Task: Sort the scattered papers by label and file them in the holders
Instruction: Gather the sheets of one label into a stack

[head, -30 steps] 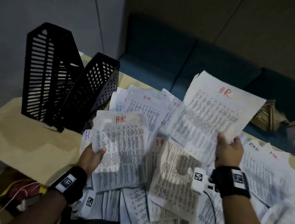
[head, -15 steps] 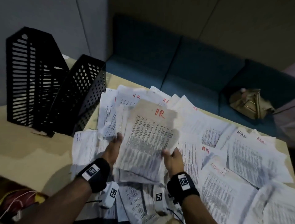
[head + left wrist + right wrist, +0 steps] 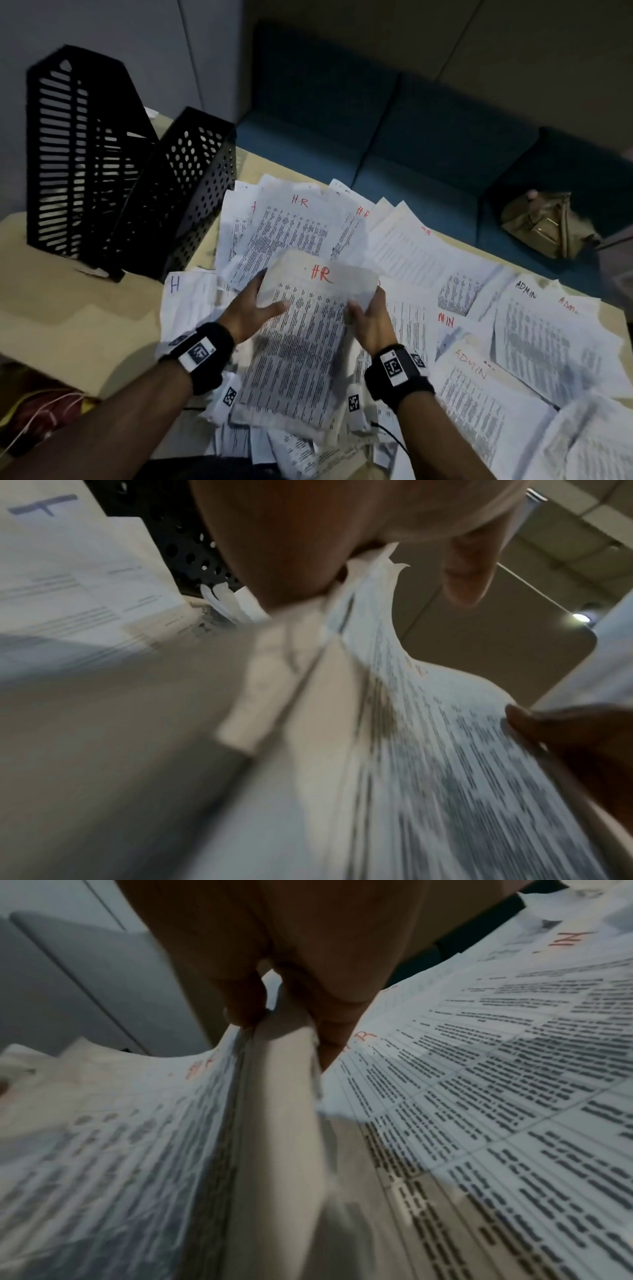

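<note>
A stack of printed sheets marked HR in red (image 3: pixel 308 329) is held between both hands over the paper pile. My left hand (image 3: pixel 255 308) grips its left edge, thumb lying on top; the left wrist view shows the thumb (image 3: pixel 466 569) over the sheets (image 3: pixel 428 723). My right hand (image 3: pixel 368 320) pinches the right edge; the right wrist view shows its fingers (image 3: pixel 246 999) clamped on the stack's edge (image 3: pixel 277 1096). More HR sheets (image 3: pixel 294 219) lie behind. ADMIN sheets (image 3: pixel 544 329) spread to the right. Two black holders, slotted (image 3: pixel 78 154) and perforated (image 3: pixel 195 185), stand at the back left.
The beige table (image 3: pixel 68 315) shows bare to the left of the pile. A sheet marked H in blue (image 3: pixel 181 301) lies by the holders. A teal sofa (image 3: pixel 411 137) runs behind the table, with a tan bag (image 3: pixel 544 222) on it.
The right hand brought its HR sheet from the right down onto the left hand's HR sheets. Both hands now hold the combined stack by its side edges.
</note>
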{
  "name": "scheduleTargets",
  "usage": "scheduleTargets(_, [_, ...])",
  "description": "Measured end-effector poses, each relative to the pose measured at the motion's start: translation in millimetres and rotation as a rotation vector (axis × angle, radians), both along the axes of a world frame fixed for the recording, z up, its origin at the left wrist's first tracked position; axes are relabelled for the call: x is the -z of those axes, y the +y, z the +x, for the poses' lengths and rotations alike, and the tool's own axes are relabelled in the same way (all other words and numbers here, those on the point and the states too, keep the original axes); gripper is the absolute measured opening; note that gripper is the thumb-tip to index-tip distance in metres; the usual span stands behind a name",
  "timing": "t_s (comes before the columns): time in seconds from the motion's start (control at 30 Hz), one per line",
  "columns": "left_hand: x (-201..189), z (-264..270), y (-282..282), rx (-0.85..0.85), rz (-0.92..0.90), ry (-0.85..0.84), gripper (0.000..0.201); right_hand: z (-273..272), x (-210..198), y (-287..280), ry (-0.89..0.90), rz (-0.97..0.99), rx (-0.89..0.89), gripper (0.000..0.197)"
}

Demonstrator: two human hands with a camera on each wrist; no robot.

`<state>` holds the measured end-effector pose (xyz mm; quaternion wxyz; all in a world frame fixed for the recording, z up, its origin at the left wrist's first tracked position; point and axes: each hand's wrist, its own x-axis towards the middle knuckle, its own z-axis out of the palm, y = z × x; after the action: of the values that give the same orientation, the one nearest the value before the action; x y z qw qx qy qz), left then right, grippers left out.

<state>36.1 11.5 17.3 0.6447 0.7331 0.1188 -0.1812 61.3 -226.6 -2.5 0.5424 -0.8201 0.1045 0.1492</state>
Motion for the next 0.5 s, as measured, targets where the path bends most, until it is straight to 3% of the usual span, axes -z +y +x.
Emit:
scheduleTargets(0.07, [-1, 8, -3, -0.063, 0.005, -0.030, 0.064, -2, 4, 3, 0.011, -0.028, -0.022, 0.087])
scheduleTargets(0.17, [4, 6, -8, 0.057, 0.051, -0.007, 0.071, 0, 2, 11, -0.060, 0.061, 0.094, 0.102])
scheduleTargets(0.3, [5, 8, -16, 0.112, -0.107, -0.166, 0.084, 0, 3, 17, -0.125, -0.218, -0.077, 0.059])
scheduleTargets(0.37, [7, 11, -14, 0.106, -0.081, -0.193, 0.072, -4, 5, 16, -0.118, -0.248, -0.153, 0.047])
scheduleTargets(0.5, [12, 11, -13, 0.179, 0.119, -0.214, 0.040, -9, 3, 3, -0.073, -0.134, -0.140, 0.044])
